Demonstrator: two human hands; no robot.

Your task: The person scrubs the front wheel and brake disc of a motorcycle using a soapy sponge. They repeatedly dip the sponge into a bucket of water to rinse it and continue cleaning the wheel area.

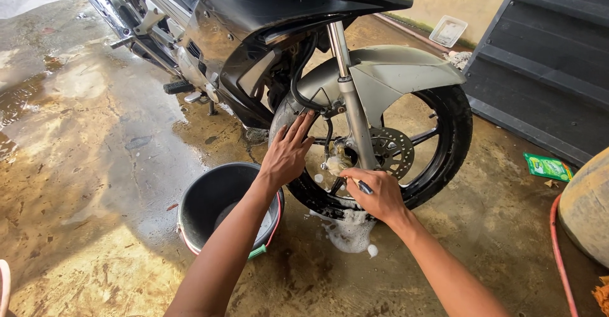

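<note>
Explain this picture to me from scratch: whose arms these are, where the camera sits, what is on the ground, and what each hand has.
The camera is worn on a person's head and looks down, so both arms are that person's own. The left hand rests flat on the front tyre of a black motorcycle. The right hand holds a small dark-handled brush at the soapy wheel hub. On the wet concrete floor stand a black bucket, white foam under the wheel, a green sachet and a red hose.

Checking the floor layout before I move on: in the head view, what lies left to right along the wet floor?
Bucket → left hand → right hand → green packet → red hose.
</note>
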